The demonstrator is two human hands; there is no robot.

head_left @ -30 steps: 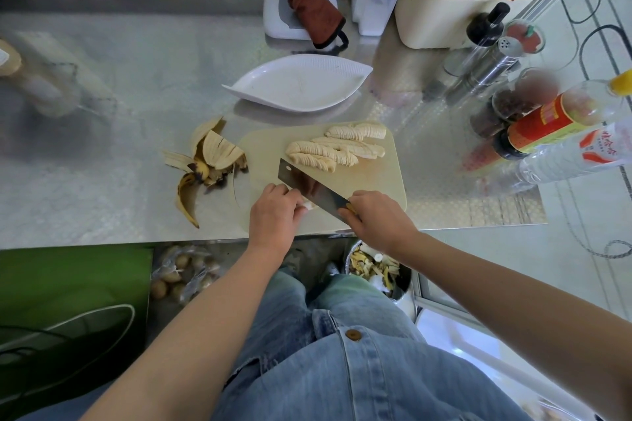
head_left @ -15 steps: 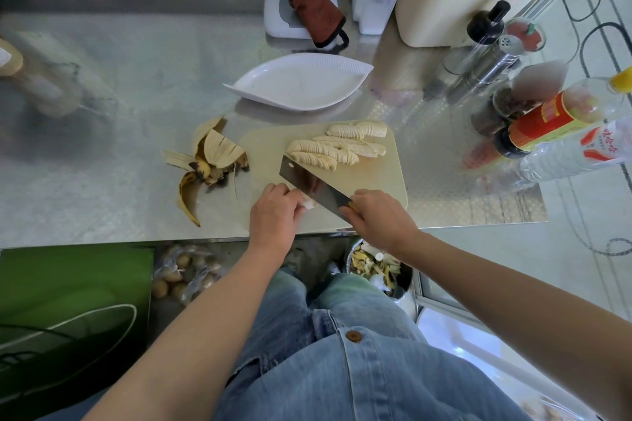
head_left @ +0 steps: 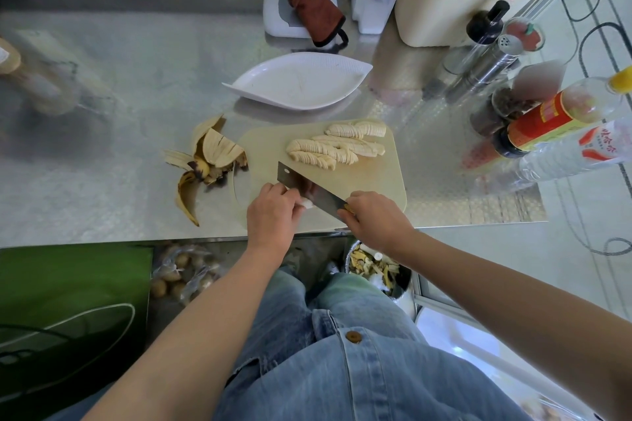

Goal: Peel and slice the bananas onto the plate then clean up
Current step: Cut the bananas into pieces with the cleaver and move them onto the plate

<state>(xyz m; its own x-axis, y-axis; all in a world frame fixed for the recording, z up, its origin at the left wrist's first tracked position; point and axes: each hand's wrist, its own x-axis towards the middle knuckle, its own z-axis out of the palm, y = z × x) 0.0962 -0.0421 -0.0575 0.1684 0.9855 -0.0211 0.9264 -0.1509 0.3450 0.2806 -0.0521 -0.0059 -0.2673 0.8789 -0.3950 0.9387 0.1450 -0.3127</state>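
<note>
Pinching a banana bit [head_left: 306, 204] on the cutting board [head_left: 376, 178], the left hand [head_left: 273, 214] holds its end. The right hand [head_left: 374, 220] grips the knife [head_left: 309, 189]. It looks soft and slippery.

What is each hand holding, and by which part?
Right hand grips the cleaver by its handle; left hand pinches a banana piece, mostly hidden under its fingers.
</note>
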